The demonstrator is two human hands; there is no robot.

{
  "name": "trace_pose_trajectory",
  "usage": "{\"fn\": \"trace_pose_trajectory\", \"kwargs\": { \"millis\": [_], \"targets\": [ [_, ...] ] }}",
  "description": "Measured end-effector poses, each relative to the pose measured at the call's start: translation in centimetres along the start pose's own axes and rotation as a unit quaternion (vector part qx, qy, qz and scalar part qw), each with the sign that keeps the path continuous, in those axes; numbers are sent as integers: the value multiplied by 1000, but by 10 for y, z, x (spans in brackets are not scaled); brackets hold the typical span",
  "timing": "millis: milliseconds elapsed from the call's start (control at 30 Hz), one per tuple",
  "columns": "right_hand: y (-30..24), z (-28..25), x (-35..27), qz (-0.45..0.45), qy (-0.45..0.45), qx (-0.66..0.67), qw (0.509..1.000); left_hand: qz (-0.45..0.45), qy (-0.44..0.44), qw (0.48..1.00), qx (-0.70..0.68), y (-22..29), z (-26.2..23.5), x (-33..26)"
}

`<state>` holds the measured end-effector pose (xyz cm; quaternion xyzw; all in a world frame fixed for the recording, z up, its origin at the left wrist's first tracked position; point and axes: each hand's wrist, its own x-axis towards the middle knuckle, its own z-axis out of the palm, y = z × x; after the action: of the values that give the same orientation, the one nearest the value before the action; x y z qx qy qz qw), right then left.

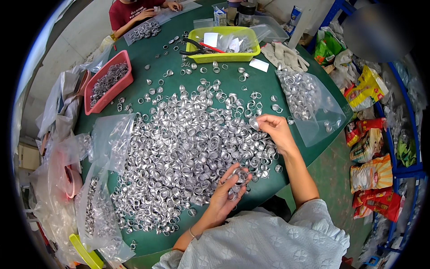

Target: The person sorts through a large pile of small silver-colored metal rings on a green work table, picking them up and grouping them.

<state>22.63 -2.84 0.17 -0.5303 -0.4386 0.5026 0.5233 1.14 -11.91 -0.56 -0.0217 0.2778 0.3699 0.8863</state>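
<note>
A wide heap of silver metal rings covers the middle of the green table. My left hand is cupped palm up at the heap's near right edge, its fingers curled round several rings. Farther right, my right hand pinches one silver ring between thumb and fingertips, just over the heap's right side. Beyond that hand lies a clear plastic bag with many similar rings in it.
A pink basket of small rings stands at left. At the back are a yellow-green basket with pliers and work gloves. Plastic bags line the left edge. Another person works at the far side. Blue shelving rises at right.
</note>
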Motion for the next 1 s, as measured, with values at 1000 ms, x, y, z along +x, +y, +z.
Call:
{"fn": "trace_pose_trajectory", "kwargs": {
  "millis": [1000],
  "targets": [
    [36,-58,85,-144,170,-639,736,-12,-13,1000,-20,-6,-12,-4]
  ]
}}
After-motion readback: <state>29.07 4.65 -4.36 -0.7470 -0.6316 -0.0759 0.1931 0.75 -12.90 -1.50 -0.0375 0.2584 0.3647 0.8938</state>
